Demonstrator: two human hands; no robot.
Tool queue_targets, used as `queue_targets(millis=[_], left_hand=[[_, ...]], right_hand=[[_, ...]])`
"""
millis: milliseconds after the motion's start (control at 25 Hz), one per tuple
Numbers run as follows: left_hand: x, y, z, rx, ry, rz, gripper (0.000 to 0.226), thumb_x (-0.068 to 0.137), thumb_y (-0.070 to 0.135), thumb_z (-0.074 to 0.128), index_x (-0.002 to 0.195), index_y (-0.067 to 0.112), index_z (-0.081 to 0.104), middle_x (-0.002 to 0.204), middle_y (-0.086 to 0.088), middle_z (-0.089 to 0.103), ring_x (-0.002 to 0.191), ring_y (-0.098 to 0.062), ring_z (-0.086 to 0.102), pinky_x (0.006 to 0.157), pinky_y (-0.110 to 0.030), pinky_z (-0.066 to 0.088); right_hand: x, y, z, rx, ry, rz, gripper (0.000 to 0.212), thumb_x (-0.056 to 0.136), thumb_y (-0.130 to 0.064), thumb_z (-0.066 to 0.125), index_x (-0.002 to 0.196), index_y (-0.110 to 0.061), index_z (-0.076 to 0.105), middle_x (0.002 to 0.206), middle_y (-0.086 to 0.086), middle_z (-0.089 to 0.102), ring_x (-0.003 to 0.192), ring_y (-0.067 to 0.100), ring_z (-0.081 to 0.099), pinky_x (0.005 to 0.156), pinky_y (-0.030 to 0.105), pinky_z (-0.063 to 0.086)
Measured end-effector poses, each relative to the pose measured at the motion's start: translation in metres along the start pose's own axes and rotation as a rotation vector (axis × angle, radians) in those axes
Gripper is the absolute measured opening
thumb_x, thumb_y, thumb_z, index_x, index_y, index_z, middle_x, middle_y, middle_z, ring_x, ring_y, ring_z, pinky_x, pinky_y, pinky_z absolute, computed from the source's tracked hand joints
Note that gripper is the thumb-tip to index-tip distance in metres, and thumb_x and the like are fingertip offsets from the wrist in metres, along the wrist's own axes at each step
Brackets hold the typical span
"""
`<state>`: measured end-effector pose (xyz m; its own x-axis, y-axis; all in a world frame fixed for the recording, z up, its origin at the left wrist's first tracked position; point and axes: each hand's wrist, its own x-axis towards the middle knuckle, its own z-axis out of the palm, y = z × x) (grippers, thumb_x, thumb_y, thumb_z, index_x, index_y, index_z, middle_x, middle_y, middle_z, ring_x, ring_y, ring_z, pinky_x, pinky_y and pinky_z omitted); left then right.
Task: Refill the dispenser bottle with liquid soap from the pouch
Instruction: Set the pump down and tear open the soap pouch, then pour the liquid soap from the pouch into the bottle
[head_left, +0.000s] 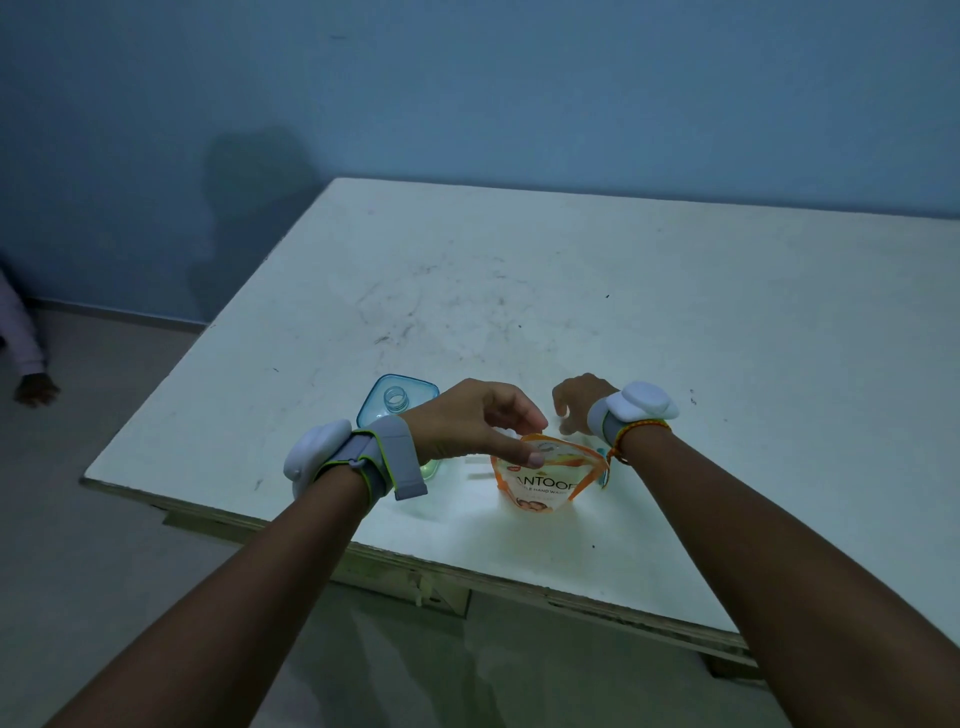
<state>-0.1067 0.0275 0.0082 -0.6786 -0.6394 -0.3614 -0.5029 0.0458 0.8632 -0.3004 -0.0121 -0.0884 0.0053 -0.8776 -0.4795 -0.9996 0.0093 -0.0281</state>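
Far left edge of frame: another person's hand (35, 389) near the floor, not involved. Left of centre, dispenser bottle (397, 402) stood on the white counter (675, 312), cap off, neck open, partly behind the left hand (467, 421). That hand's thumb & fingers (532, 415) pinched the top of the orange pouch (548, 480), upright at lower centre. Right hand (579, 400), just beyond the pouch, was loosely curled w/ nothing in it. Step looked like opening the pouch; next prob. needs right hand to tear or uncap the top, then tip it over the neck.

The pouch (548, 480) is orange and white. The bottle (397, 402) is see-through blue. The table (571, 291) is white, and the wall (467, 88) is blue.
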Motion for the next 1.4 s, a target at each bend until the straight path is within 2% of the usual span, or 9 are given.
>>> queue_targets(millis=[280,440,640,720,840,1000,1080,1240,1400], left_hand=[[0.001,0.004,0.005,0.063,0.010,0.057,0.019,0.075,0.007,0.073,0.088,0.016,0.062,0.083,0.010,0.063,0.077,0.002,0.062,0.061,-0.002,0.047],[0.007,0.001,0.008,0.171,0.071,0.081,0.013,0.076,0.010,0.072,0.088,0.011,0.068,0.081,0.005,0.065,0.067,0.018,0.060,0.060,0.000,0.045],[0.009,0.006,0.010,0.340,0.193,0.140,0.013,0.075,0.017,0.073,0.084,0.008,0.074,0.080,0.000,0.071,0.060,0.020,0.056,0.067,-0.003,0.045],[0.008,0.008,0.009,0.384,0.223,0.141,0.012,0.075,0.019,0.073,0.082,0.009,0.074,0.084,-0.002,0.074,0.060,0.016,0.057,0.070,-0.005,0.047],[0.006,0.016,0.009,0.427,0.266,0.133,0.011,0.075,0.021,0.072,0.079,0.011,0.073,0.085,-0.004,0.075,0.065,0.004,0.058,0.083,-0.026,0.054],[-0.001,0.038,-0.001,0.430,0.315,0.084,0.017,0.072,0.022,0.073,0.059,0.027,0.063,0.067,0.007,0.066,0.072,-0.011,0.063,0.082,-0.040,0.056],[-0.007,0.053,-0.008,0.400,0.348,0.069,0.023,0.070,0.020,0.074,0.055,0.029,0.059,0.065,0.007,0.065,0.075,-0.019,0.066,0.080,-0.044,0.056],[-0.014,0.081,-0.021,0.383,0.459,0.099,0.022,0.069,0.017,0.072,0.055,0.026,0.058,0.061,0.012,0.061,0.066,-0.020,0.061,0.072,-0.035,0.054],[-0.012,0.090,-0.033,0.268,0.572,0.079,0.022,0.068,0.017,0.072,0.052,0.023,0.057,0.075,-0.007,0.069,0.076,-0.022,0.061,0.076,-0.036,0.052]], right_hand=[[-0.015,-0.005,-0.003,0.099,0.144,0.001,0.034,0.097,-0.031,0.049,0.121,-0.009,0.059,0.126,0.010,0.059,0.116,0.027,0.056,0.089,0.032,0.047],[-0.019,-0.005,-0.004,0.258,0.181,0.025,0.027,0.094,-0.029,0.053,0.115,-0.016,0.063,0.124,0.003,0.062,0.115,0.024,0.056,0.078,0.026,0.042],[-0.030,0.003,-0.011,0.487,0.229,0.033,0.024,0.092,-0.023,0.057,0.110,-0.011,0.066,0.120,0.008,0.064,0.113,0.026,0.058,0.090,0.031,0.047],[-0.033,0.006,-0.013,0.541,0.246,0.037,0.023,0.092,-0.022,0.058,0.108,-0.009,0.067,0.119,0.010,0.065,0.112,0.027,0.059,0.090,0.030,0.046],[-0.039,0.009,-0.018,0.585,0.240,0.043,0.023,0.092,-0.021,0.058,0.108,-0.007,0.068,0.118,0.010,0.066,0.111,0.027,0.059,0.087,0.027,0.045],[-0.047,0.010,-0.027,0.629,0.182,0.054,0.021,0.093,-0.016,0.054,0.107,-0.008,0.068,0.106,0.012,0.066,0.099,0.026,0.060,0.072,0.024,0.046],[-0.052,0.011,-0.031,0.771,0.071,0.093,0.014,0.094,-0.013,0.051,0.091,-0.012,0.065,0.096,0.010,0.061,0.087,0.022,0.058,0.061,0.022,0.048],[-0.065,0.009,-0.030,1.129,-0.134,0.160,0.037,0.095,-0.045,0.044,0.094,-0.014,0.063,0.090,0.004,0.069,0.079,0.017,0.066,0.070,0.026,0.053],[-0.073,0.004,-0.016,1.507,-0.250,0.189,0.072,0.085,-0.075,0.025,0.091,-0.014,0.063,0.078,0.007,0.073,0.076,0.022,0.070,0.070,0.032,0.057]])
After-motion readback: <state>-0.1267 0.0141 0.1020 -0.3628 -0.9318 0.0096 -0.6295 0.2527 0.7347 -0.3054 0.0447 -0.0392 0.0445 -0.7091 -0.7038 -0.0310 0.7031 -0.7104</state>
